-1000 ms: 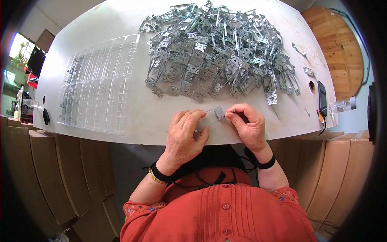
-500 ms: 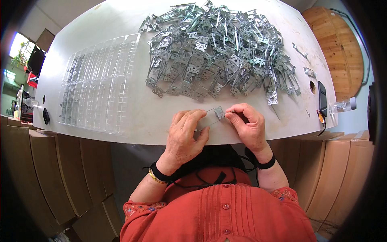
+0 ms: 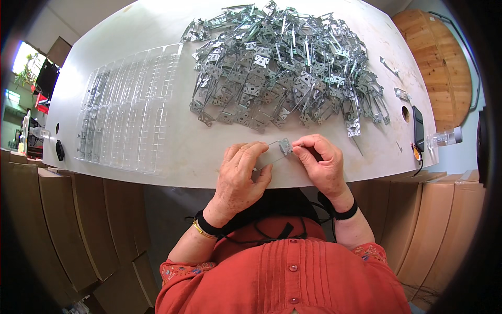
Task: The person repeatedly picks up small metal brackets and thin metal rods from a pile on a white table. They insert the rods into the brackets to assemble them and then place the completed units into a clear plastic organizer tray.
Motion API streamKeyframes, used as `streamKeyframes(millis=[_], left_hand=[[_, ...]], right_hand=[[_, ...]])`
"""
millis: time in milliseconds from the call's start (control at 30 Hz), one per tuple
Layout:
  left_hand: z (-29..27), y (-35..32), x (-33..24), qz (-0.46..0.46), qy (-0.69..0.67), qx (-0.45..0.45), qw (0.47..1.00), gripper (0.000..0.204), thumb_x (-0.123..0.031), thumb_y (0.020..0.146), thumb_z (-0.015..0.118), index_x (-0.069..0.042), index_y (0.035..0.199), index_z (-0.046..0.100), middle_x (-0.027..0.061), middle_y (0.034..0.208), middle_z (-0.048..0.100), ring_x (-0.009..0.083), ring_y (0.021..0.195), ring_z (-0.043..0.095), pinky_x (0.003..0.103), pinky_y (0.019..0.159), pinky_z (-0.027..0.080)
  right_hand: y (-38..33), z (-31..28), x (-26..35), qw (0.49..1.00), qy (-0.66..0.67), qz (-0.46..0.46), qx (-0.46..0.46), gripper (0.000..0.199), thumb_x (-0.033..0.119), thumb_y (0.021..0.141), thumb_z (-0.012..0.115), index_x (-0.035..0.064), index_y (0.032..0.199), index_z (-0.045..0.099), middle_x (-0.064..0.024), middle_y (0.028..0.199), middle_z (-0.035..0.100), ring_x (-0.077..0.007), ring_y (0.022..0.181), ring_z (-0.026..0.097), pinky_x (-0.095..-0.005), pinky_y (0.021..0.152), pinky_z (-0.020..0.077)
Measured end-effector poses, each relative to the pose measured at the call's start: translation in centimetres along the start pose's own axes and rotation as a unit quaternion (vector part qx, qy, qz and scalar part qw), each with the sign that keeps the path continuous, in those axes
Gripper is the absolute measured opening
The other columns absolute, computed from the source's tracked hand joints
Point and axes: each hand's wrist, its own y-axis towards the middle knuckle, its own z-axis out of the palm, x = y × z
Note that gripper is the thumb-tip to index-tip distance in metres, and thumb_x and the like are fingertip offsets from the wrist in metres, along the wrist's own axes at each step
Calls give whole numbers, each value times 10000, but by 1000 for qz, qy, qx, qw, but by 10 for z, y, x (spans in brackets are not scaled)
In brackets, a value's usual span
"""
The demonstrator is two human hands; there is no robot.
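White and rounded, the table (image 3: 157, 31) carries everything, and near its front edge lies the small metal bracket (image 3: 285, 146) that both hands work on, together with a clear plastic strip (image 3: 265, 158) which seems to be joined to it or slid under it; I cannot tell which. The left hand (image 3: 241, 175) rests over the left end of the strip with fingers curled down on it, and the right hand (image 3: 321, 165) pinches the right side of the bracket between thumb and fingertips (image 3: 299, 150), so the bracket sits between the two hands, touching both. Just behind the bracket, further from the person, spreads a big heap of metal brackets (image 3: 285, 73), tangled and unsorted. To the left of the bracket, well apart, lies a sheet of clear plastic trays (image 3: 125, 112) with long compartments; they look empty, though the clear plastic makes this hard to judge. To my judgement the work is near its beginning: one piece is in the hands, the heap is large, and no finished pieces show. Right of the bracket, near the table edge, lie a dark phone (image 3: 419, 128) and a few loose small parts (image 3: 401, 94).
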Motion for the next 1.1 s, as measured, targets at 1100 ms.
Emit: streamKeyframes(millis=[1100], left_hand=[[0, -1, 0, 6, -11, 6, 1000, 499, 14, 743, 822, -34, 1219, 678, 121, 1150, 737, 332, 1018, 677, 417, 881, 552]], right_hand=[[-8, -3, -12, 997, 67, 20, -26, 96, 34, 1001, 746, 24, 1091, 714, -15, 941, 709, -75, 806, 643, -239, 724, 523]])
